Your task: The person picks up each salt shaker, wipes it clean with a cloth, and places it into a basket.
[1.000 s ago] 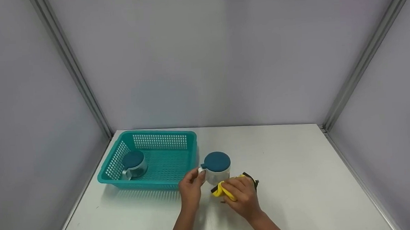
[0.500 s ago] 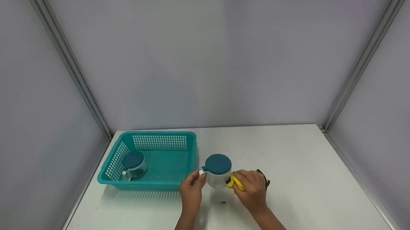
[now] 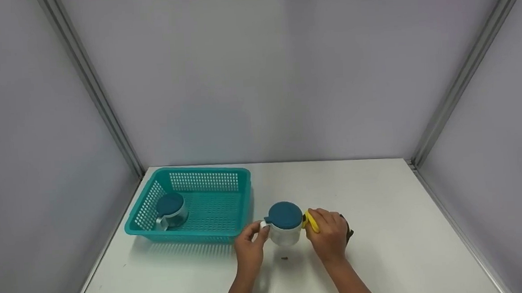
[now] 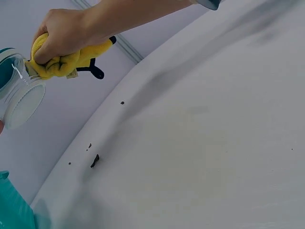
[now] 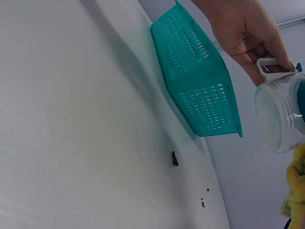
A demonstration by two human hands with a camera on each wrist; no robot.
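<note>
A clear jar with a blue lid (image 3: pixel 285 215) and a white handle is held above the table between my hands. My left hand (image 3: pixel 249 250) pinches the jar's handle (image 5: pixel 265 67), with the fingers curled round it in the right wrist view. In my right hand (image 3: pixel 327 234) is a bunched yellow cloth (image 4: pixel 62 62) with dark edging, pressed against the jar's right side. The jar's bare underside (image 5: pixel 269 117) shows in the right wrist view. A second blue-lidded jar (image 3: pixel 171 209) stands inside the teal basket (image 3: pixel 189 236), at its left end.
Small dark crumbs (image 4: pixel 95 161) lie on the white table (image 3: pixel 380 211), one larger bit below the held jar. The basket stands at the table's back left. Grey panels (image 3: pixel 257 75) wall in the back and both sides.
Both hands have shifted a little to the right and the jar has come nearer to me. The yellow cloth has gone from the jar's front to its right side.
</note>
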